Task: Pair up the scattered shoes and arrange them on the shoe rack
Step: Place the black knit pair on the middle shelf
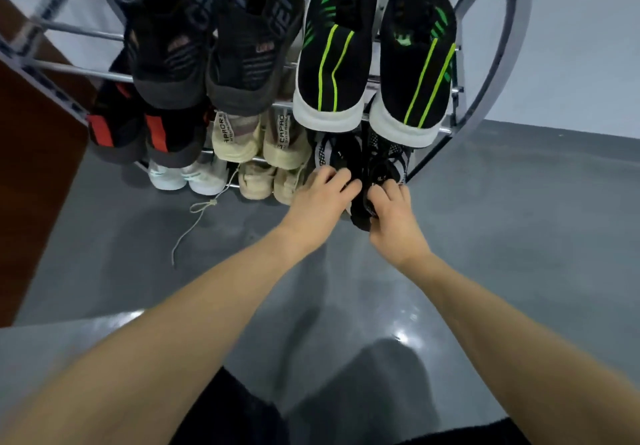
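Black-and-white pair (363,153): going in at the shoe rack's (491,46) lower right end.
Left hand (320,198): fingers curled on one shoe's heel.
Right hand (393,216): gripping the other heel.
Done: five pairs racked.
Left: seat this pair; loose lace (197,216) trails on floor.

Bottom-tier black shoe (360,209) behind fingers (341,181)

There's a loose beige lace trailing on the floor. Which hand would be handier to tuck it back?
Probably the left hand: it is nearer the lace, which trails on its side. The right hand is farther, gripping a black shoe.
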